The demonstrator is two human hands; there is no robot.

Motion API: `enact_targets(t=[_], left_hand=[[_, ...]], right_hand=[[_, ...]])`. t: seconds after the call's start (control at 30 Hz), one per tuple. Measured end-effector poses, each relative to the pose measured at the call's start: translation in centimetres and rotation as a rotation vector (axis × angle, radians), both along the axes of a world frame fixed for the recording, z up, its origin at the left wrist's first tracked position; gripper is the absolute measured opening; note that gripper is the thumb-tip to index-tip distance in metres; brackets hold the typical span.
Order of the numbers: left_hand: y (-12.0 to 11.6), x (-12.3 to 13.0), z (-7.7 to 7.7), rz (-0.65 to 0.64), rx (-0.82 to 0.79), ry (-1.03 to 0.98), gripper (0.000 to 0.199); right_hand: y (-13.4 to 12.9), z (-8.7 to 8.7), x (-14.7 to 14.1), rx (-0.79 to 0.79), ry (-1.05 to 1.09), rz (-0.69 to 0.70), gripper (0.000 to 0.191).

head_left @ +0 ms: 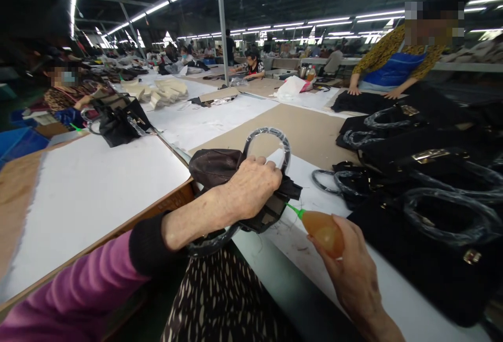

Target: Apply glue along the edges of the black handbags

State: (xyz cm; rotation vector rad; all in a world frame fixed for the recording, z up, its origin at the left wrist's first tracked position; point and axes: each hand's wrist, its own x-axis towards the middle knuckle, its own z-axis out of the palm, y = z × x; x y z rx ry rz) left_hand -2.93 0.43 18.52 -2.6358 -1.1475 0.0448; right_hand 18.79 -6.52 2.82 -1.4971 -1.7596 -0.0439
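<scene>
My left hand point(253, 182) is closed over the top of a dark handbag point(216, 166) at the table's front edge. The bag lies tilted, and one plastic-wrapped handle point(287, 148) loops up behind my knuckles. Another wrapped handle hangs below my wrist. In my right hand point(356, 268) is a soft glue bottle point(324, 232) with amber contents and a thin green nozzle. The nozzle's tip points left and reaches the bag's edge, by a black flap; whether it touches cannot be made out. My left fingertips are hidden behind the bag.
Black handbags point(440, 253) with wrapped handles are heaped on the right. Across the table a co-worker in a blue apron point(396, 72) presses both hands on black material. Another black bag point(120, 119) stands at the left, near a seated co-worker. Cream pieces point(165, 92) lie farther back.
</scene>
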Motion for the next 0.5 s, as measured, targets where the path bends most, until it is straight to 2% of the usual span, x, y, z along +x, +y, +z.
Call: enact_targets(t=[0.13, 0.23, 0.37, 0.43, 0.5], left_hand=[[1.5, -0.2, 0.2, -0.007, -0.031, -0.024, 0.008], [2.6, -0.5, 0.5, -0.012, -0.042, -0.049, 0.011], [3.7, -1.2, 1.3, 0.049, -0.084, -0.094, 0.013], [4.0, -1.8, 1.6, 0.080, -0.103, -0.116, 0.014], [4.2, -2.4, 1.9, 0.093, -0.103, -0.153, 0.014]], right_hand=[[0.3, -0.3, 0.4, 0.082, -0.150, 0.074, 0.044], [0.5, -0.3, 0.6, 0.165, -0.273, 0.118, 0.041], [0.9, 0.7, 0.8, 0.284, -0.338, 0.151, 0.043], [1.0, 2.1, 1.1, 0.282, -0.228, 0.083, 0.048], [1.0, 4.1, 1.6, 0.228, -0.009, -0.109, 0.055]])
